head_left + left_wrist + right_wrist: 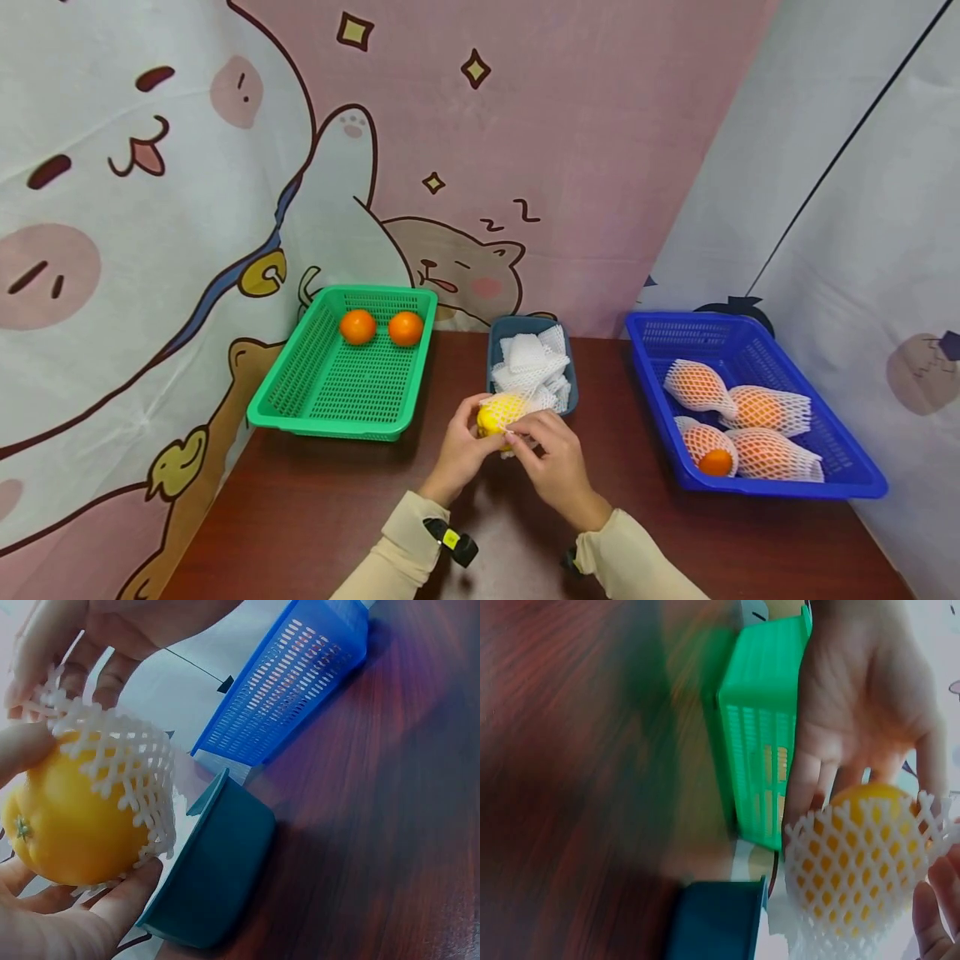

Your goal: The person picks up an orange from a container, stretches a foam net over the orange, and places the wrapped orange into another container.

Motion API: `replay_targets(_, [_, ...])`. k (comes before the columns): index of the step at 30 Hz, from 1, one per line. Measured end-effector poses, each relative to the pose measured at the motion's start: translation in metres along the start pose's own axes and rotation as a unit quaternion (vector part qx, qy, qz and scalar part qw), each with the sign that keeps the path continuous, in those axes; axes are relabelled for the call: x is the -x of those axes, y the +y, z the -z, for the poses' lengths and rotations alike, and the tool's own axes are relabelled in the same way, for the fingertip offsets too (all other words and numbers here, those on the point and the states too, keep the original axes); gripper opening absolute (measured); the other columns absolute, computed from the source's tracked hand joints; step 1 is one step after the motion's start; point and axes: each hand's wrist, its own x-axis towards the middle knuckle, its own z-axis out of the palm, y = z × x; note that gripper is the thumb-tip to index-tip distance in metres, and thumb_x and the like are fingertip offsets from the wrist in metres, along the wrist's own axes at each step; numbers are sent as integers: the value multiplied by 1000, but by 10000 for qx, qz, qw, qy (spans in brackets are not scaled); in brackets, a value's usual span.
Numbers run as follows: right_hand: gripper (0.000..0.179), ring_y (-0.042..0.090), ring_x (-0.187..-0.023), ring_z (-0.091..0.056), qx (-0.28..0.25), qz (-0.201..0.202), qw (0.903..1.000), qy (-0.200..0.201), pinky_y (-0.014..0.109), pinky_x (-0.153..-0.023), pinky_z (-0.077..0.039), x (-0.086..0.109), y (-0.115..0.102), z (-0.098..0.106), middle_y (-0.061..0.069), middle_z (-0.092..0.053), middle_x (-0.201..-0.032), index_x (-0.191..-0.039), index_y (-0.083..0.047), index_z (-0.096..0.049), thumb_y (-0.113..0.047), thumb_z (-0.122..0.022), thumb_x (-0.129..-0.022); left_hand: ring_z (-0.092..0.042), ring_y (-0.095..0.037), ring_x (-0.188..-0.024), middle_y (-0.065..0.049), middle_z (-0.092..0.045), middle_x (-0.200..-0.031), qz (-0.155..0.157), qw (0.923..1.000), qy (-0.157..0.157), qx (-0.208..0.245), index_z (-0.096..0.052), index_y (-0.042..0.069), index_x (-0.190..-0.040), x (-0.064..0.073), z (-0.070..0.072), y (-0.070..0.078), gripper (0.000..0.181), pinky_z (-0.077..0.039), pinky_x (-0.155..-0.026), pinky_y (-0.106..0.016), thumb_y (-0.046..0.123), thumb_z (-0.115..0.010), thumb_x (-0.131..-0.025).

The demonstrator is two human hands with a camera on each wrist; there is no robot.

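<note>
A round yellow fruit point(497, 413) with a small green stem end is held over the near edge of the small teal basket. White foam netting point(855, 877) covers part of it; in the left wrist view the fruit's stem side point(71, 817) is bare. My left hand point(459, 454) grips the fruit from the left, fingers and thumb around it. With thumb and fingertips, my right hand point(558, 468) pinches the edge of the foam net point(124, 754) on the fruit's near right side. More white foam nets point(528, 358) are piled in the teal basket point(573, 392).
On the left, a green basket point(258, 408) holds two oranges point(406, 329) at its far end. A blue basket point(862, 483) stands on the right with several net-covered oranges point(697, 385). A printed cloth point(585, 167) hangs behind the dark red table point(300, 517).
</note>
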Motion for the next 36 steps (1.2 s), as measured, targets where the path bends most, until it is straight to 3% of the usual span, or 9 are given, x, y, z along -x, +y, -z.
replay_targets(5, [15,16,-86,-59,147,-44,9996,-238,19,-77,-45,1,-7,-1,-3,-67,-92,-93,-10,-73,-7,-78,-80,-59,-26,-97,-19,-51,-125,17,10000,85,-8,-43,-6,-133,9,-2,20,62,-55,-74,-27,-6,-70,-78])
replay_targets(10, [22,19,-92,-61,-112,-143,9996,-232,20,-84,-45,2,-11,6,0,-68,-99,-101,-10,-73,-4,-77,-80,-59,-28,-101,-17,-51,-127,-25,9996,249,140,-44,0,-133,2,2,0,62,-54,-79,-29,-2,-73,-79])
replay_targets(12, [27,19,-91,-61,-240,-178,9996,-17,19,-84,-45,2,-12,10,2,-68,-100,-104,-8,-72,0,-77,-78,-58,-28,-105,-15,-51,-129,12,9994,278,188,-44,4,-134,-1,4,-8,62,-53,-84,-31,3,-76,-80])
replay_targets(15, [32,21,-89,-60,-237,-225,9986,411,20,-80,-47,2,-11,13,6,-67,-101,-106,-6,-71,5,-76,-76,-58,-29,-107,-16,-50,-130,34,9989,287,374,-43,4,-134,-2,4,-6,64,-52,-87,-33,7,-77,-81])
replay_targets(18, [35,22,-95,-58,-100,-633,9964,561,22,-80,-47,5,-7,13,7,-66,-109,-112,-4,-69,4,-75,-78,-59,-29,-105,-17,-51,-130,61,9979,290,576,-43,3,-134,-1,3,-5,63,-53,-86,-34,6,-77,-81])
replay_targets(23, [53,23,-120,-50,67,-1468,9891,-18,25,-92,-46,11,-3,9,8,-54,-135,-133,-6,-57,-12,-76,-84,-58,-29,-105,-16,-50,-129,-77,9973,286,677,-41,3,-133,-1,0,-5,63,-52,-87,-32,4,-77,-81])
replay_targets(26, [59,24,-122,-51,-63,-1580,9872,-206,31,-91,-50,12,-1,5,12,-49,-141,-138,-7,-53,-14,-77,-85,-56,-27,-107,-17,-48,-131,-72,9964,143,835,-37,2,-134,1,-1,-5,63,-52,-88,-33,4,-74,-83])
replay_targets(32, [55,32,-110,-59,-524,-1507,9869,238,45,-78,-54,6,-4,5,21,-57,-128,-129,3,-58,6,-77,-78,-57,-27,-107,-20,-43,-135,153,9893,-469,1375,-30,4,-137,7,4,0,52,-48,-93,-45,15,-59,-95])
replay_targets(36, [50,35,-104,-61,-794,-1571,9840,286,43,-78,-54,-4,-17,12,25,-59,-123,-126,10,-57,11,-73,-79,-57,-27,-109,-20,-43,-138,199,9871,-618,1462,-30,5,-140,7,8,1,55,-46,-96,-47,14,-60,-95])
